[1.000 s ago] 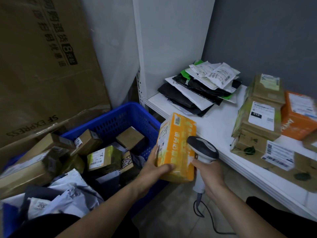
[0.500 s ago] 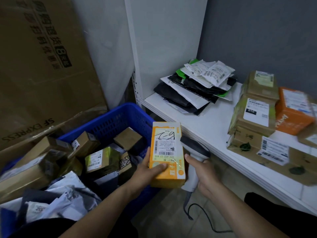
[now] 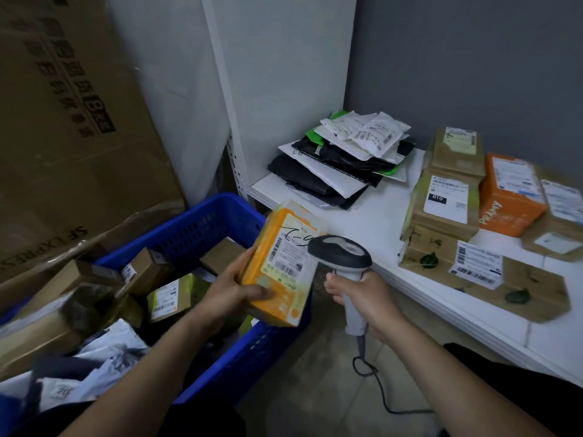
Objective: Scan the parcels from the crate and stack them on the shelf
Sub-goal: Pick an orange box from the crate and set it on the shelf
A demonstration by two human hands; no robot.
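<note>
The yellow parcel [image 3: 277, 272] is above the blue crate [image 3: 202, 228], label side up and tilted. Your left hand [image 3: 233, 291] grips its lower left corner. Your right hand [image 3: 366, 298] holds the scanner [image 3: 344, 257] just beside the label. The white shelf [image 3: 378, 225] carries stacked parcels.

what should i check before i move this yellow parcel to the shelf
1. Grip: left hand holds the yellow parcel, thumb over its lower end: ok
2. Barcode: label faces up beside the scanner head: ok
3. Scan registered: cannot tell, no beam visible
4. Scanner hold: right hand wraps its handle: ok
5. Landing spot: bare shelf between mailer pile and brown boxes: ok
</note>
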